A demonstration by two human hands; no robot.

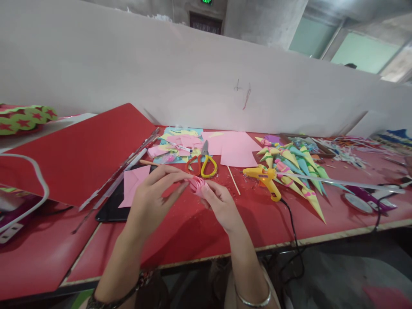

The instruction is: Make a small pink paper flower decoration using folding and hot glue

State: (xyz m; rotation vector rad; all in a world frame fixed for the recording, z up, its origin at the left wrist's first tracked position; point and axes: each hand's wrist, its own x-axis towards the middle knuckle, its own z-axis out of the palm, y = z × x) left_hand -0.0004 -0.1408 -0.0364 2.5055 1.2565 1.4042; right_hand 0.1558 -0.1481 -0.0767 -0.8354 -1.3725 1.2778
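Observation:
A small pink coil of layered strips [197,185] is held between both hands above the red table. My left hand [157,198] pinches its left edge with thumb and fingertips. On the other side, my right hand [219,201] grips the coil with its thumb on top; its other fingers are partly hidden. Scissors [206,161] with one red and one yellow handle lie just beyond the coil. A folded pink paper piece [134,185] rests on a black tablet-like board [111,207] left of my left hand.
A yellow glue gun [265,178] with a long clear stick and black cable lies right, beside paper cones [294,161]. Pink sheets [238,148], paper scraps [180,143] and a thin stick [234,180] lie behind. A large red board [96,150] stands left.

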